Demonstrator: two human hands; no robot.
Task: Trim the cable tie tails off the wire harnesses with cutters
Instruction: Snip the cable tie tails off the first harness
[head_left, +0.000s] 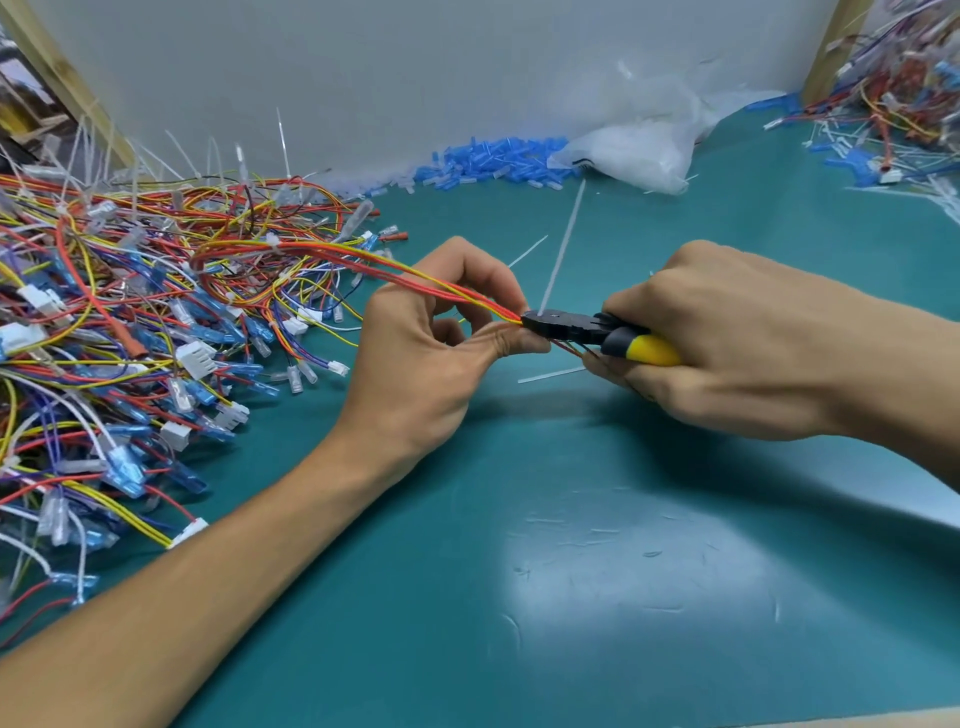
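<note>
My left hand (431, 343) pinches a bundle of red, orange and yellow wires, the wire harness (332, 257), just left of the cutters' jaws. My right hand (727, 343) grips the cutters (587, 332), which have black jaws and a yellow-and-black handle. The jaws sit at the base of a long white cable tie tail (563, 247) that sticks up and away from the harness. The tie's head is hidden behind the jaws and my fingers. Two cut white tails lie on the green mat, one (550, 374) below the cutters and one (527, 252) behind my left hand.
A big tangled pile of harnesses (119, 322) with blue terminals and white connectors fills the left. Loose blue sleeves (493, 161) and a clear plastic bag (639, 140) lie along the back wall. Another harness pile (898, 104) sits at the far right. The green mat (571, 571) covers the table.
</note>
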